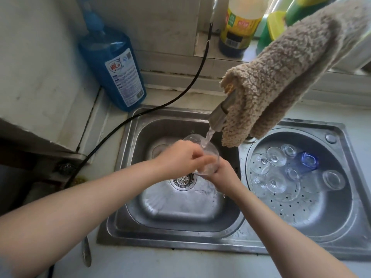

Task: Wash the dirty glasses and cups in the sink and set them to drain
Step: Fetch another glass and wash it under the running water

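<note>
right hand [221,171]: cupping the clear glass [207,161] from below, fingers wrapping its base – tilting the mouth up so the stream [207,138] is running straight in
left hand [185,155]: reaching across, fingertips curling onto the rim, looks like rubbing it clean
where: over the left basin [180,205], above the drain
draining: upturned glasses [276,169] and a blue cup [308,160] sitting in the perforated right basin [301,209]
faucet [221,112]: running – fuzzy cloth [287,73] hanging over it

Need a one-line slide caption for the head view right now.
Both hands hold a clear glass under the running faucet over the left basin; washed glasses drain at right.
</note>
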A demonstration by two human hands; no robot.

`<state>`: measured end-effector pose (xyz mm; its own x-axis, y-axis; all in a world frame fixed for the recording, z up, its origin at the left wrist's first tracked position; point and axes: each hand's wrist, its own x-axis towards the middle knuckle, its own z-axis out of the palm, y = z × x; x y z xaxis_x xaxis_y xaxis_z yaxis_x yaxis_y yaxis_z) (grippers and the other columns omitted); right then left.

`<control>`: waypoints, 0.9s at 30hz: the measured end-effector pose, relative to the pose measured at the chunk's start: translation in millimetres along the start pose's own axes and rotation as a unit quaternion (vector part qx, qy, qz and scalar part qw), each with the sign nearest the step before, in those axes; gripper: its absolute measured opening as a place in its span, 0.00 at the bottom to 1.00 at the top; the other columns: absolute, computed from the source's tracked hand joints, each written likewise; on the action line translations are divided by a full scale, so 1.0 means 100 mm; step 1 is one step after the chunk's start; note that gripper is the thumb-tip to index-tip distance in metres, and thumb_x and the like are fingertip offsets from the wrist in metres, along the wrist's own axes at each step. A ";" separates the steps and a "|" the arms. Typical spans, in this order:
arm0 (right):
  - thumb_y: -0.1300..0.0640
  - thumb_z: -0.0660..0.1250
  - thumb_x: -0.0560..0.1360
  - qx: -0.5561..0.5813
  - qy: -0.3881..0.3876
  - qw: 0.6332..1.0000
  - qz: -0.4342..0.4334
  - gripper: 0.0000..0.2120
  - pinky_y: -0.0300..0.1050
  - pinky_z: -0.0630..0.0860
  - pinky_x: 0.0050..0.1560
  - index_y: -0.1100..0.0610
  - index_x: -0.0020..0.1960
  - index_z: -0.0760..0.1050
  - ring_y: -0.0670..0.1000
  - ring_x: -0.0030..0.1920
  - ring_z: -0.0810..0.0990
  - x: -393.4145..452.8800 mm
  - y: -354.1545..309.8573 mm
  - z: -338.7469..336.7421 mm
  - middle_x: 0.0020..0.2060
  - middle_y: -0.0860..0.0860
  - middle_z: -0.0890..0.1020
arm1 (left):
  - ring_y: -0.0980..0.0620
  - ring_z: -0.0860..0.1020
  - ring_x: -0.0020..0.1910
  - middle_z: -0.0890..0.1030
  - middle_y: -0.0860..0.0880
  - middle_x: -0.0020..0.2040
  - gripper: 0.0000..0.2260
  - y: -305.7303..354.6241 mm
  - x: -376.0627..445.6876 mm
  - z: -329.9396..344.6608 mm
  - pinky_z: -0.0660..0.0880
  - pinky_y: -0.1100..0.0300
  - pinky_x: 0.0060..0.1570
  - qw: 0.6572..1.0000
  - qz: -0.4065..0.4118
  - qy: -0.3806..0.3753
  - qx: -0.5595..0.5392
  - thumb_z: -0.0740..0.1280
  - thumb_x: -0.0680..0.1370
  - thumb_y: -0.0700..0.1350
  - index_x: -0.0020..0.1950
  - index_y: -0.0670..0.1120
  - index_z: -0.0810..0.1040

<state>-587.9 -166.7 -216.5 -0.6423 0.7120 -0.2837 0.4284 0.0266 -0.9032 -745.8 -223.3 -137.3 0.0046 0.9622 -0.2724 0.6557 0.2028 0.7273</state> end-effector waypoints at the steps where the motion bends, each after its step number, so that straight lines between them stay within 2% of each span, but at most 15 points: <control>1: 0.59 0.76 0.67 0.009 -0.036 0.999 0.005 0.14 0.36 0.78 0.47 0.52 0.52 0.80 0.45 0.47 0.82 0.00 -0.03 -0.03 0.45 0.47 0.84 | 0.54 0.76 0.34 0.80 0.51 0.34 0.17 -0.01 -0.03 0.00 0.72 0.56 0.40 0.997 0.041 0.015 0.057 0.66 0.75 0.60 0.40 0.48 0.83; 2: 0.59 0.77 0.67 0.013 -0.063 0.998 0.015 0.14 0.36 0.79 0.46 0.51 0.51 0.81 0.44 0.46 0.83 0.00 -0.06 -0.06 0.45 0.47 0.85 | 0.53 0.77 0.36 0.81 0.53 0.36 0.16 -0.03 -0.05 -0.03 0.72 0.57 0.40 0.992 0.077 0.004 0.098 0.66 0.75 0.61 0.42 0.49 0.83; 4: 0.58 0.78 0.66 0.011 -0.114 0.992 0.046 0.15 0.39 0.80 0.48 0.54 0.52 0.81 0.46 0.47 0.83 0.01 -0.07 -0.13 0.45 0.50 0.85 | 0.54 0.79 0.41 0.83 0.55 0.42 0.16 -0.10 -0.06 -0.13 0.74 0.58 0.41 0.972 0.130 -0.072 0.184 0.66 0.74 0.64 0.45 0.52 0.83; 6: 0.58 0.79 0.65 -0.022 -0.165 0.984 0.066 0.20 0.41 0.79 0.53 0.56 0.55 0.80 0.48 0.49 0.83 0.01 -0.06 -0.20 0.47 0.51 0.85 | 0.56 0.80 0.48 0.83 0.58 0.50 0.14 -0.20 -0.02 -0.26 0.76 0.57 0.46 0.930 0.185 -0.151 0.280 0.66 0.74 0.62 0.51 0.56 0.82; 8: 0.60 0.79 0.64 -0.017 -0.152 0.986 0.064 0.19 0.40 0.78 0.53 0.54 0.54 0.80 0.46 0.49 0.83 0.00 -0.05 -0.19 0.47 0.49 0.85 | 0.54 0.78 0.54 0.80 0.59 0.56 0.12 -0.26 0.04 -0.32 0.75 0.54 0.52 0.892 0.221 -0.185 0.347 0.66 0.76 0.59 0.55 0.56 0.81; 9: 0.61 0.78 0.65 0.006 -0.122 0.991 0.051 0.18 0.38 0.78 0.51 0.52 0.53 0.81 0.44 0.48 0.82 -0.01 -0.06 -0.16 0.45 0.46 0.85 | 0.53 0.78 0.55 0.80 0.58 0.57 0.12 -0.26 0.06 -0.31 0.75 0.53 0.53 0.892 0.210 -0.187 0.355 0.66 0.76 0.58 0.56 0.56 0.80; 11: 0.59 0.77 0.67 0.005 -0.029 0.999 0.018 0.15 0.33 0.76 0.47 0.48 0.51 0.80 0.40 0.46 0.82 -0.02 -0.06 -0.04 0.42 0.41 0.84 | 0.52 0.78 0.54 0.81 0.56 0.55 0.14 -0.18 0.10 -0.24 0.74 0.56 0.52 0.925 0.125 -0.185 0.307 0.66 0.76 0.59 0.58 0.57 0.79; 14: 0.54 0.72 0.72 -0.061 0.127 0.989 0.047 0.06 0.30 0.71 0.39 0.50 0.48 0.78 0.41 0.41 0.79 -0.03 -0.04 0.11 0.36 0.41 0.80 | 0.53 0.78 0.49 0.82 0.57 0.45 0.11 -0.06 0.14 -0.08 0.74 0.62 0.49 0.976 -0.018 -0.187 0.108 0.70 0.74 0.56 0.54 0.57 0.83; 17: 0.49 0.69 0.74 -0.116 0.186 0.975 0.043 0.07 0.41 0.75 0.39 0.51 0.48 0.77 0.45 0.38 0.79 -0.07 0.03 0.15 0.36 0.45 0.82 | 0.56 0.79 0.45 0.83 0.54 0.40 0.09 0.03 0.09 -0.05 0.76 0.56 0.54 0.971 -0.134 -0.147 -0.130 0.74 0.71 0.55 0.43 0.51 0.86; 19: 0.53 0.68 0.74 -0.100 0.144 0.985 0.012 0.06 0.37 0.74 0.40 0.52 0.51 0.78 0.42 0.40 0.79 -0.09 0.00 0.09 0.38 0.44 0.82 | 0.63 0.76 0.35 0.80 0.58 0.32 0.10 0.07 0.03 0.00 0.71 0.67 0.41 0.975 -0.115 -0.094 -0.166 0.73 0.72 0.54 0.35 0.50 0.84; 20: 0.56 0.70 0.73 -0.085 0.092 0.992 0.006 0.06 0.32 0.73 0.39 0.52 0.50 0.79 0.39 0.40 0.79 -0.07 -0.01 0.04 0.38 0.43 0.81 | 0.65 0.74 0.31 0.79 0.60 0.28 0.11 0.10 0.01 0.02 0.68 0.72 0.35 0.988 -0.073 -0.069 -0.119 0.72 0.73 0.54 0.33 0.51 0.82; 21: 0.58 0.72 0.71 -0.068 0.026 0.997 0.007 0.07 0.31 0.74 0.40 0.52 0.49 0.80 0.38 0.40 0.79 -0.04 -0.02 -0.01 0.38 0.43 0.82 | 0.65 0.75 0.31 0.79 0.60 0.29 0.10 0.11 -0.03 0.01 0.67 0.72 0.34 0.997 -0.018 -0.052 -0.047 0.71 0.74 0.54 0.34 0.53 0.82; 24: 0.53 0.78 0.66 -0.048 -0.149 0.986 0.050 0.14 0.43 0.80 0.50 0.52 0.51 0.81 0.48 0.47 0.83 0.02 0.04 -0.18 0.45 0.50 0.85 | 0.55 0.79 0.41 0.82 0.54 0.41 0.13 -0.01 -0.10 -0.12 0.73 0.58 0.41 0.977 0.119 -0.074 0.163 0.70 0.73 0.59 0.44 0.51 0.83; 26: 0.55 0.78 0.66 -0.042 -0.189 0.978 0.077 0.19 0.42 0.79 0.54 0.53 0.55 0.80 0.47 0.50 0.83 0.00 0.02 -0.23 0.49 0.50 0.85 | 0.54 0.79 0.45 0.81 0.55 0.45 0.16 -0.18 -0.08 -0.22 0.74 0.57 0.43 0.946 0.165 -0.114 0.255 0.67 0.74 0.62 0.48 0.51 0.82; 27: 0.56 0.78 0.66 -0.041 -0.177 0.980 0.077 0.17 0.40 0.78 0.53 0.53 0.54 0.81 0.45 0.49 0.83 -0.02 0.02 -0.22 0.48 0.48 0.85 | 0.54 0.79 0.46 0.81 0.56 0.46 0.17 -0.22 -0.07 -0.25 0.73 0.58 0.43 0.939 0.167 -0.122 0.275 0.66 0.74 0.63 0.49 0.51 0.81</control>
<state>-572.3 -152.5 -210.4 -0.7395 0.4249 -0.5222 0.5785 0.0046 -0.8156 -779.6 -229.9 -135.5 0.4073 0.8718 -0.2722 0.8776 -0.2912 0.3808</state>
